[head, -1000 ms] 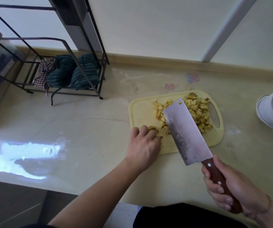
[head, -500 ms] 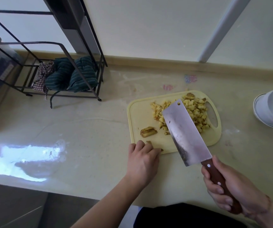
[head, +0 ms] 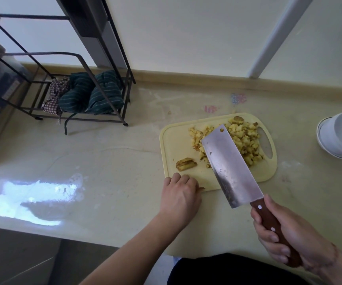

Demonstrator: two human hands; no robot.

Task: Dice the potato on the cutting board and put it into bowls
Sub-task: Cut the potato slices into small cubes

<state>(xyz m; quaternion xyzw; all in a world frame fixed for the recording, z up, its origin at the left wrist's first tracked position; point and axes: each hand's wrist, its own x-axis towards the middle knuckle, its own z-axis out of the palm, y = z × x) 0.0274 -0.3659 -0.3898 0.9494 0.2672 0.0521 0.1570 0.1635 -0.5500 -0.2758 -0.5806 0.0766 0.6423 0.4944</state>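
Now on the beige desk [head: 108, 165] lies the yellow cutting board [head: 174, 140], with the diced potato [head: 242, 140] piled at its far right. My right hand [head: 289, 239] grasps the cleaver [head: 229, 167] over the board. My left hand [head: 181, 197], fingers curled, rests on the near edge; what it holds I cannot tell. An uncut potato piece [head: 185, 164] lies just beyond it.
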